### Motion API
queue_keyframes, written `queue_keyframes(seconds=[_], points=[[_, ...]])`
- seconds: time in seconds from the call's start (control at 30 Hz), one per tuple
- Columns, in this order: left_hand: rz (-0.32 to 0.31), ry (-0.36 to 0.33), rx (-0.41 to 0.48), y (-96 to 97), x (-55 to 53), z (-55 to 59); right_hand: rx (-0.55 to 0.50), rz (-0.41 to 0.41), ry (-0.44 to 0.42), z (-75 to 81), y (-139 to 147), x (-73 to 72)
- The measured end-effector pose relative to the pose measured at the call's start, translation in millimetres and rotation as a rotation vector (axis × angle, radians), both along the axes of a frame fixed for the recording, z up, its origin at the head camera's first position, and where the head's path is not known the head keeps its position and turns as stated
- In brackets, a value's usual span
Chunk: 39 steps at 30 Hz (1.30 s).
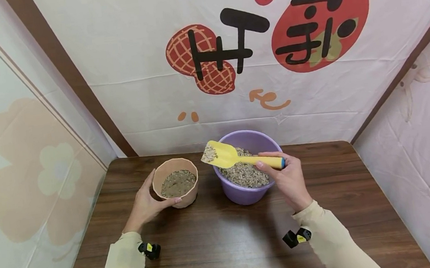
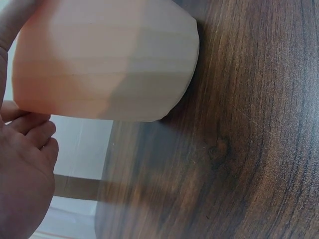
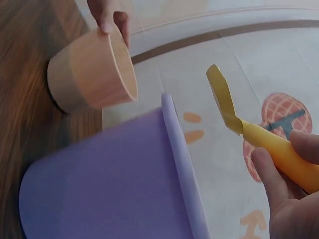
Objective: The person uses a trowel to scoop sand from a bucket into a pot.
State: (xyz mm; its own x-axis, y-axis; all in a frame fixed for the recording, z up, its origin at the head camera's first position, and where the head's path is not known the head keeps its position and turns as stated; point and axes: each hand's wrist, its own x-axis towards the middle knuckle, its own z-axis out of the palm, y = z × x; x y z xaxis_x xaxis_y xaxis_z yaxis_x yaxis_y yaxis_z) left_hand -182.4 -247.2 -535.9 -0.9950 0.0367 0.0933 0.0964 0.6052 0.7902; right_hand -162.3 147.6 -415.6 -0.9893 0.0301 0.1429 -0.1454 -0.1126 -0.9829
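My right hand (image 1: 292,182) grips the handle of a yellow toy shovel (image 1: 227,155) with a blue end cap. Some grainy, gravel-like soil lies on the shovel's blade, which is above the left rim of a purple bucket (image 1: 241,196). More of this soil (image 1: 244,172) fills much of the bucket. To the left, a peach-coloured flowerpot (image 1: 190,195) stands on the table, with brownish soil in its lower part. My left hand (image 1: 148,206) holds the flowerpot from its left side, thumb along the front and fingers round the back. In the left wrist view the pot's faceted wall (image 2: 104,64) shows.
Both containers stand on a dark wooden table (image 1: 227,246), near its back edge. Behind it hangs a white printed cloth (image 1: 149,106), with more printed cloth at both sides. A small black camera sits on each wrist.
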Motion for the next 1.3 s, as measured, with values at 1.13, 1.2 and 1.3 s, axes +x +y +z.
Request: queue_keyframes(seconds=[1.13,1.2,1.3], points=[[0.007,-0.026,-0.014,-1.0,0.5,1.5,0.259,0.028,0.096,-14.9,-98.7,-33.8],[0.007,-0.029,-0.012,-0.7,0.5,1.6,0.285,0.021,0.108,-14.3,-102.1,-34.7],[0.006,-0.024,-0.008,-0.2,0.3,1.5,0.337,0.002,0.126,-13.8,-106.6,-36.7]])
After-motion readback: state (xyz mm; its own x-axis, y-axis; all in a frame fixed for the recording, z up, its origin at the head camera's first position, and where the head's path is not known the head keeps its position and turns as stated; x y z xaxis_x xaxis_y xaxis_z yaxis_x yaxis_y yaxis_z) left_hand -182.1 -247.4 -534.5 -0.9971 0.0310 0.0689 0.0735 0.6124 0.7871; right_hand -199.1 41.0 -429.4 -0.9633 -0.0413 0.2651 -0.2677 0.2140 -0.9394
